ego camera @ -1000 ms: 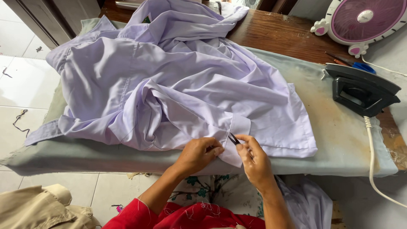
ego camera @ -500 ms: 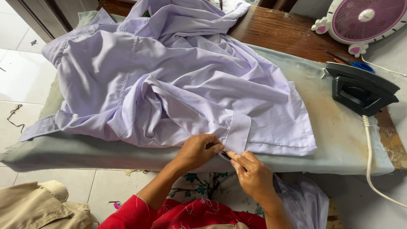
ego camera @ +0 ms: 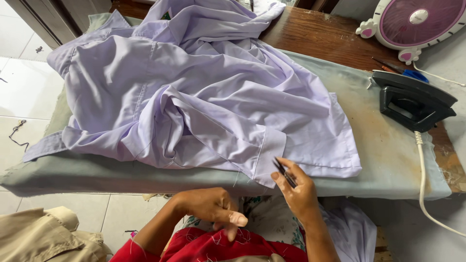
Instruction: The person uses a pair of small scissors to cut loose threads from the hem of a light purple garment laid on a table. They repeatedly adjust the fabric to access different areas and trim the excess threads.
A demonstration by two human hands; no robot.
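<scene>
One thin tool (ego camera: 283, 172), maybe unpicker, in right hand (ego camera: 297, 191).

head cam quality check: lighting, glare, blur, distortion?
Head view: soft, even daylight, no hard shadows; lilac shirt folds are crisp. Mild glare on the white floor tiles at left. Left hand slightly soft; right hand with its thin dark tool sharp. Wide-angle bowing at the ironing board edges, near the iron.

Single head-worn view, looking steeply down, close over ironing board (ego camera: 388, 160), facing forward
</scene>
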